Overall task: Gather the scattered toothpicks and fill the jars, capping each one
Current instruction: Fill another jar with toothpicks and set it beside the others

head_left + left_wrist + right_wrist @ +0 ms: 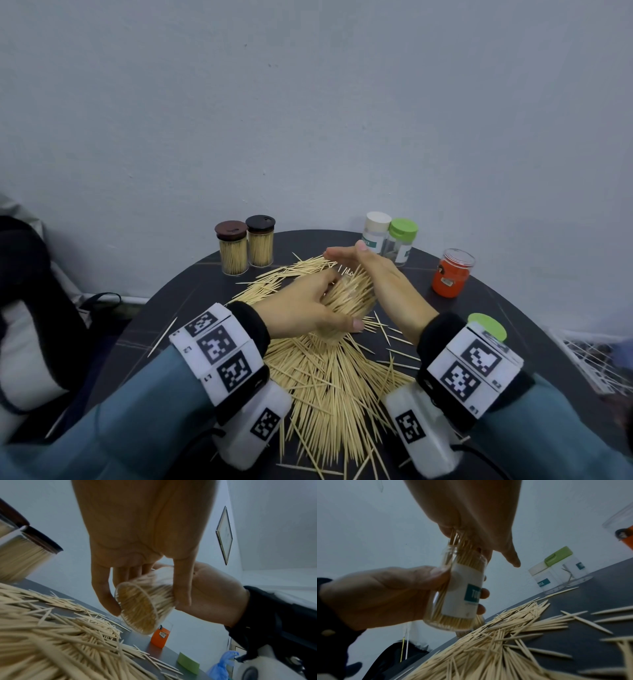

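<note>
Toothpicks [462, 543] jut from the tilted jar [460, 595] my left grip [301, 305] clasps, so my flat, empty right grip [373, 274] tamps them level

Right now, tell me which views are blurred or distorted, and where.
Head view: sharp, wide-angle bending at the table rim. Left wrist view: near toothpicks smeared, jar slightly soft. Right wrist view: dim, left hand and foreground toothpicks blurred, the jar's label partly readable.

wooden toothpicks [329, 383], clear glossy plastic jar [460, 592]
</note>
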Demonstrator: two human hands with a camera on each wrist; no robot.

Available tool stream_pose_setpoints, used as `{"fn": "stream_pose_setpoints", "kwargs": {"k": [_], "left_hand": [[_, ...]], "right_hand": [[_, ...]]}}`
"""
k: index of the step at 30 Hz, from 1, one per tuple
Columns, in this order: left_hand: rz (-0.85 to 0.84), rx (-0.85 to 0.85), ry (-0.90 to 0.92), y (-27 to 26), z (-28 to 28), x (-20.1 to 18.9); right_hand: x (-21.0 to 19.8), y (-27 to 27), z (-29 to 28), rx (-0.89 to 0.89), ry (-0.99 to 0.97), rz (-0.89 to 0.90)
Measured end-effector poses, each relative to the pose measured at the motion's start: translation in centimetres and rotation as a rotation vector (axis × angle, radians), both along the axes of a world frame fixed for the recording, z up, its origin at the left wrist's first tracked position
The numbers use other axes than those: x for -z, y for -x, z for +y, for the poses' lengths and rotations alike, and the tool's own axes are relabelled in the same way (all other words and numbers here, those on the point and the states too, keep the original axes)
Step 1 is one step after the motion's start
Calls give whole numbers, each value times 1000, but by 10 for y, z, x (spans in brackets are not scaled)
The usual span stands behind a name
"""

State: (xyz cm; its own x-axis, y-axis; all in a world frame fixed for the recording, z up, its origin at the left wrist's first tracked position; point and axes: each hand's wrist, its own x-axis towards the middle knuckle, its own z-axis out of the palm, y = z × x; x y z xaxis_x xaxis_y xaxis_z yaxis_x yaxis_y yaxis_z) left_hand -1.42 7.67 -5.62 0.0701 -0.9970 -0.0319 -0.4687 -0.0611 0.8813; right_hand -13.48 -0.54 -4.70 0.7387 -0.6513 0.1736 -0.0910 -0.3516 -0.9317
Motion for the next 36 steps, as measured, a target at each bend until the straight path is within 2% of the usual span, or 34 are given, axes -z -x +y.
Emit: {"fn": "stream_pose_setpoints", "kwargs": {"k": [5, 11, 16, 21, 24, 29, 31, 36], "left_hand": [[43, -84, 35, -3, -1, -2], [66, -37, 30, 1, -2, -1], [100, -172, 77, -5, -1, -4], [77, -283, 106, -11, -2, -3], [64, -293, 107, -11, -3, -1], [66, -270, 118, -10, -3, -1], [39, -244, 126, -9, -2, -2], [-19, -202, 146, -8, -2, -1]], "right_hand": [[1, 0, -1, -13, -5, 14], [-3, 1, -4, -13, -2, -31], [-15, 10, -16, 26, 21, -25], [-18, 14, -24, -9, 157, 36], [-14, 11, -22, -43, 136, 21], [-13, 10, -19, -26, 254, 11], [-16, 12, -21, -26, 208, -30], [-18, 17, -30, 72, 237, -10]]}}
